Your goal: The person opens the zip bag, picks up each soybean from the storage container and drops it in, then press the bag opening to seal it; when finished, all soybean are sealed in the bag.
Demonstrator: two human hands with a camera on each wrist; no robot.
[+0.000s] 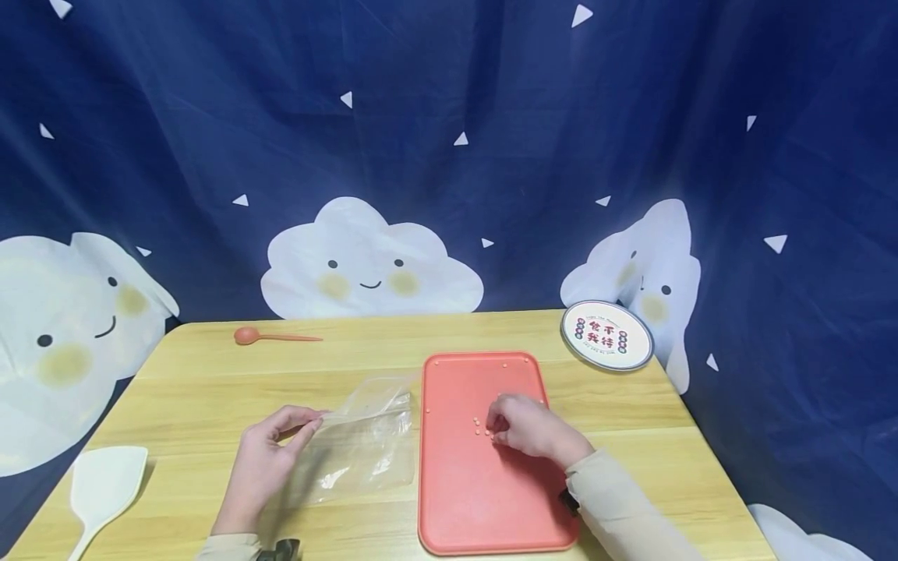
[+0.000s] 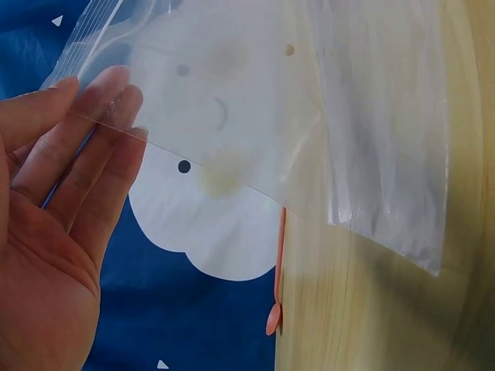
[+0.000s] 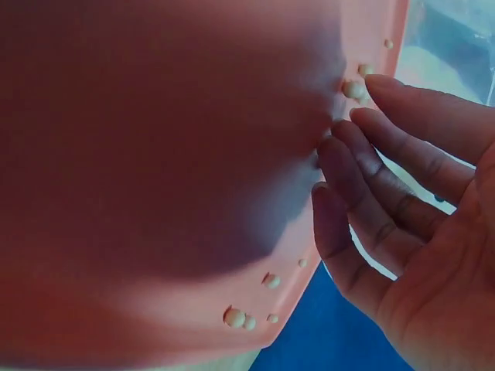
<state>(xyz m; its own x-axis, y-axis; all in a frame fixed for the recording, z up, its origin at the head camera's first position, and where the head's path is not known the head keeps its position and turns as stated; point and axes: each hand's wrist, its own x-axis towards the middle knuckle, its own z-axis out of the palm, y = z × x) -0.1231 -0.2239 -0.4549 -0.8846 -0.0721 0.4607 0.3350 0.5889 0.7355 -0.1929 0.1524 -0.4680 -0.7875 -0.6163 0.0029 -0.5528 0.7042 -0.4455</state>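
My left hand pinches the upper corner of a clear plastic zip bag between thumb and fingers. The bag stretches rightward from the fingertips toward the tray, above the table. Over the middle of a coral-red rectangular tray, my right hand reaches down with fingertips beside several small pale round balls. In the right wrist view its thumb and fingers are bent slightly apart, close to pale balls, with nothing seen between them. More balls lie near the tray's edge.
A coral spoon lies at the table's far left. On the left front is a cream spatula. An oval white plate with red lettering stands at the back right corner. A dark blue cloud-patterned curtain hangs behind the wooden table.
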